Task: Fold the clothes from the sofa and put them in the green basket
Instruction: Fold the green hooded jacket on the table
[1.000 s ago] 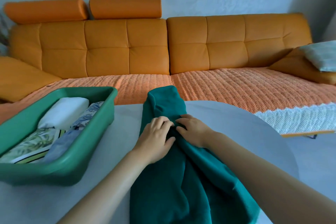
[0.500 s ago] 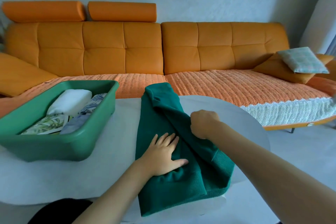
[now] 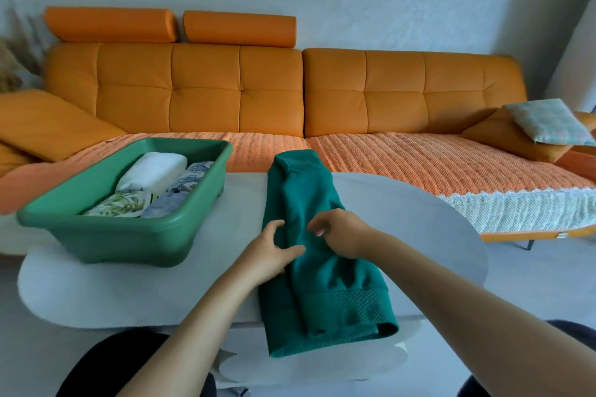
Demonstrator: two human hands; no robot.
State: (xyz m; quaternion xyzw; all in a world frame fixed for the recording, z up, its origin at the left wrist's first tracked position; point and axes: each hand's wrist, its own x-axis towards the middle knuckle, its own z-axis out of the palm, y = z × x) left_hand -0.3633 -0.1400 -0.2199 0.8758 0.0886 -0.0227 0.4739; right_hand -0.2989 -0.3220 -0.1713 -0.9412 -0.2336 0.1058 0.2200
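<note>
Teal sweater (image 3: 317,280) lies under spread left hand (image 3: 269,256); unclear whether curled right hand (image 3: 343,234) pinches it.

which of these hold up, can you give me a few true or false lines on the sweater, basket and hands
1. The sweater lies on the table. True.
2. The basket is empty. False: folded clothes lie in it.
3. The left hand and the right hand are both at the sweater. True.
4. The basket stands on the sofa seat. False: it stands on the table, left of the sweater.
</note>
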